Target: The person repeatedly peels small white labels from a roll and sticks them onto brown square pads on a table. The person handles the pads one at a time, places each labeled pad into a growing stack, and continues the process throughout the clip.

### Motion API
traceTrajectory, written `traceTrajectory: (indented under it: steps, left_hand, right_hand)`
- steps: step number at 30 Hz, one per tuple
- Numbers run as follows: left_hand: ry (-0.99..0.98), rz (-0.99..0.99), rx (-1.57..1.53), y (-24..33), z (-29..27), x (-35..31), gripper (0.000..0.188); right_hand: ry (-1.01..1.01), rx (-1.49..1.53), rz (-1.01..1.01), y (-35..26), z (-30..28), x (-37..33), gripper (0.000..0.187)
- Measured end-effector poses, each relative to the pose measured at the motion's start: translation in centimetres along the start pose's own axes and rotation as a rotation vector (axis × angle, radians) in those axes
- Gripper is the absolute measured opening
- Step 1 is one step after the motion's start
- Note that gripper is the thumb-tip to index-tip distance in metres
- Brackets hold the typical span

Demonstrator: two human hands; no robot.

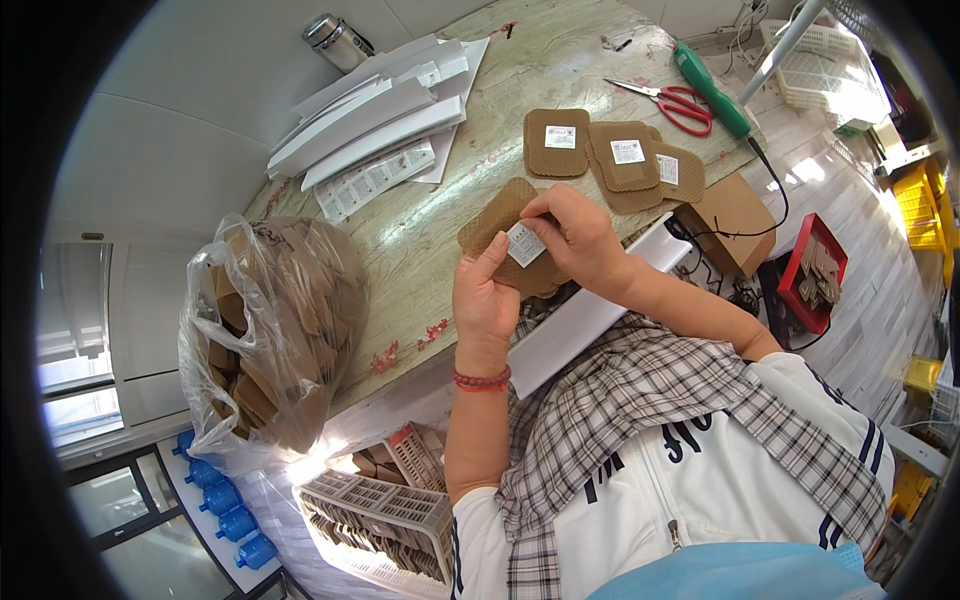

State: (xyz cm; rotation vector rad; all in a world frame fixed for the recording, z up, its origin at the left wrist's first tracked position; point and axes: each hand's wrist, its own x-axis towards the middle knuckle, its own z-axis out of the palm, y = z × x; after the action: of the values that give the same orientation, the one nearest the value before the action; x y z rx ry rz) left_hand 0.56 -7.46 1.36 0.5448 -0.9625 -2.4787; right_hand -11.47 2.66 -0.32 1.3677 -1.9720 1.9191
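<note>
My left hand [485, 300] grips a brown textured pad [492, 215] with rounded corners, its thumb on top. More brown material shows under that pad, but I cannot tell how many layers there are. A white printed label [524, 246] lies on the pad's face. The fingers of my right hand [582, 232] are pinched together at the label's upper right edge and hide part of it. Just beyond my hands, a brown labelled pad [556, 160] lies flat on the table. Right of it is an overlapping group of similar pads [625, 186], also labelled.
Left on the table [420, 290] stands a clear plastic bag [285, 330] full of brown pieces. White sheets [375, 125] and a steel flask [337, 42] are at the back. Red-handled scissors [685, 108] lie by a green corded tool [712, 90]. A white tray [605, 300] crosses the near edge.
</note>
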Motion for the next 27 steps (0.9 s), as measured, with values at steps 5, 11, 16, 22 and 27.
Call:
traceTrajectory:
  steps: [5, 11, 16, 22, 27]
  left_hand:
    - [0.073, 0.06, 0.066, -0.6, 0.6, 0.0, 0.032]
    - [0.121, 0.1, 0.116, -1.7, -0.2, 0.2, 0.03]
    - [0.137, 0.132, 0.12, -2.2, 0.3, 0.2, 0.03]
    - [0.163, 0.158, 0.118, -2.4, 0.7, 0.1, 0.03]
    - [0.112, 0.13, 0.083, -2.1, 0.7, -0.3, 0.032]
  right_hand:
    - [0.008, -0.076, -0.046, 0.2, 0.1, 0.1, 0.011]
    - [0.011, -0.125, -0.04, -0.3, 0.1, 0.4, 0.026]
    - [0.004, -0.119, -0.035, 0.0, 0.1, 0.2, 0.044]
    - [-0.042, -0.07, 0.086, -0.7, -0.2, 0.3, 0.045]
    - [-0.009, -0.17, 0.196, -1.4, -1.5, 0.8, 0.045]
